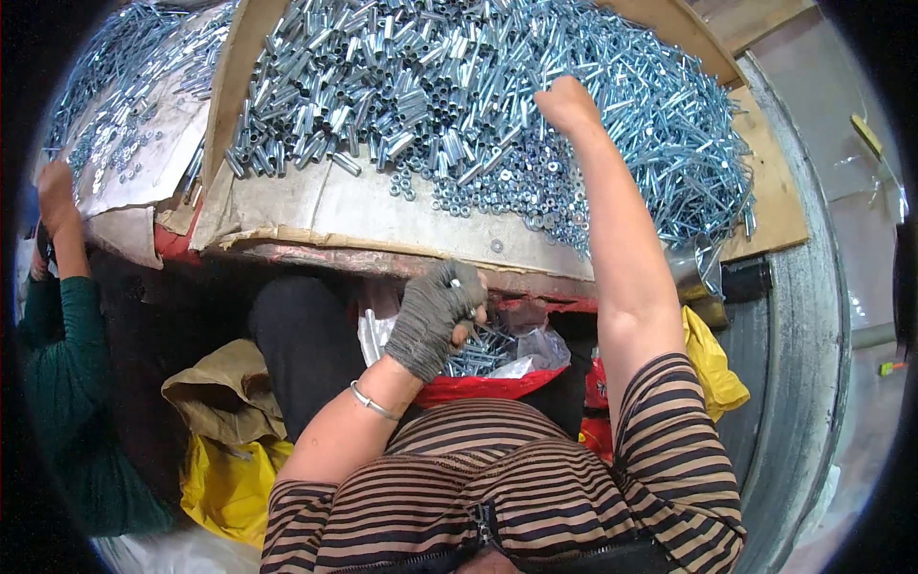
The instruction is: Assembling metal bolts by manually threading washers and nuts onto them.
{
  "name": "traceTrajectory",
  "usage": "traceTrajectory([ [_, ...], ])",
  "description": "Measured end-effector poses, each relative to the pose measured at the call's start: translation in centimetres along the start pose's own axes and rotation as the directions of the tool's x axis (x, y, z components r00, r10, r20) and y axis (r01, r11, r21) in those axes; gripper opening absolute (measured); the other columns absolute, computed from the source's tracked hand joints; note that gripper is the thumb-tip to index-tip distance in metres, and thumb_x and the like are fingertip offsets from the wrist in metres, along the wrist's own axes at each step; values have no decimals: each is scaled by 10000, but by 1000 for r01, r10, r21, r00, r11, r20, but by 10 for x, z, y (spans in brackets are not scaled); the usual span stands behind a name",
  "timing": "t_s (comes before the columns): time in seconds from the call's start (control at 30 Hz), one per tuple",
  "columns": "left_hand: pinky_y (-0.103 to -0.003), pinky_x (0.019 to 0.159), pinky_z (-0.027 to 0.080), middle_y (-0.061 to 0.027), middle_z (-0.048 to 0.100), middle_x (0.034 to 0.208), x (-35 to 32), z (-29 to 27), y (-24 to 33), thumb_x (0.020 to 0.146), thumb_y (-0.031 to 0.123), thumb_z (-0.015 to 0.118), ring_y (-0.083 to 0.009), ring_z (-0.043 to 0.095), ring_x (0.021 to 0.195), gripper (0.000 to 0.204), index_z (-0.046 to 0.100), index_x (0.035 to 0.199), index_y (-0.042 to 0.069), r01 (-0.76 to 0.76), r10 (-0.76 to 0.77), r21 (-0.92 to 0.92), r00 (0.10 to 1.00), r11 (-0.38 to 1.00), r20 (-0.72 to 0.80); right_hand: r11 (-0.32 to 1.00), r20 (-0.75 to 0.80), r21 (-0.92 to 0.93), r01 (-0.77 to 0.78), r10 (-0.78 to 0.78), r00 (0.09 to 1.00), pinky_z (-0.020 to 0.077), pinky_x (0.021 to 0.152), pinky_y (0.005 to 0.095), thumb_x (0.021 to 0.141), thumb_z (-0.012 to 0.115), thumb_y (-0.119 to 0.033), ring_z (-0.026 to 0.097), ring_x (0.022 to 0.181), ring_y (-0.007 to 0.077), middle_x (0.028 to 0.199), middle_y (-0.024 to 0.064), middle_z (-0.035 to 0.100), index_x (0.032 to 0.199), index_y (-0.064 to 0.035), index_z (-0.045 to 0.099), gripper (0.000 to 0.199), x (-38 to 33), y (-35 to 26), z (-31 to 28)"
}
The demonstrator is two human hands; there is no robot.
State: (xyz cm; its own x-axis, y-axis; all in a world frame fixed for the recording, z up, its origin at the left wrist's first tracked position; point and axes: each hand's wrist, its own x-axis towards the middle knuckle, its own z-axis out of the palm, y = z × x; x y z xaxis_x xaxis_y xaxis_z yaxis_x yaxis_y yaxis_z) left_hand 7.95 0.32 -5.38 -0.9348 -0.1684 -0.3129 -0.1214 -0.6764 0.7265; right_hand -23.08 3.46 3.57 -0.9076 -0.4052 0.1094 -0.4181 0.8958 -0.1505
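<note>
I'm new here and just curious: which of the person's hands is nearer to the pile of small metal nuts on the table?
The right. The right hand reaches up over the table, at the nuts. The gloved left hand is below the table edge, above a bag of metal parts.

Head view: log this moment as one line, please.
left hand: gloved, grips small metal part over bag of parts | right hand: bare, reaching into nuts on table | co-worker's sleeve at left
</note>
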Motion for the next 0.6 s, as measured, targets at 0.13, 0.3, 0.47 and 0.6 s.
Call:
traceTrajectory([
  [0.13,-189,323,313,-57,601,653,8,-12,-4,852,162,592,-81,468,391,131,570,883,36,82,-81,0,996,997,37,974,-88,171,146,-132,987,493,614,381,741,587,-243,637,674,283,725,179,627,791,49,608,297,-27,32,-1],
  [0.3,-204,340,412,-131,651,873,5,-9,-14,862,99,537,-148,618,584,235,517,1069,-11,-101,116,-224,992,969,56,731,-165,669,137,-33,986,469,598,397,804,598,-198,628,660,332,634,186,599,779,23,539,230,-150,36,7],
  [0.47,-189,361,409,-185,633,965,4,-9,-9,899,132,532,-167,592,620,282,516,1146,-2,-7,46,-337,993,941,106,831,-338,403,383,-253,906,481,548,251,869,596,-85,598,608,115,687,41,611,897,-32,523,94,-214,66,51],
  [0.6,-180,387,375,-146,621,917,-5,2,-12,916,183,535,-126,532,594,291,541,1164,33,-56,72,-271,996,961,50,461,-193,856,234,-137,972,516,584,249,907,520,-38,631,698,126,826,75,630,983,-38,529,76,-243,67,46],
])
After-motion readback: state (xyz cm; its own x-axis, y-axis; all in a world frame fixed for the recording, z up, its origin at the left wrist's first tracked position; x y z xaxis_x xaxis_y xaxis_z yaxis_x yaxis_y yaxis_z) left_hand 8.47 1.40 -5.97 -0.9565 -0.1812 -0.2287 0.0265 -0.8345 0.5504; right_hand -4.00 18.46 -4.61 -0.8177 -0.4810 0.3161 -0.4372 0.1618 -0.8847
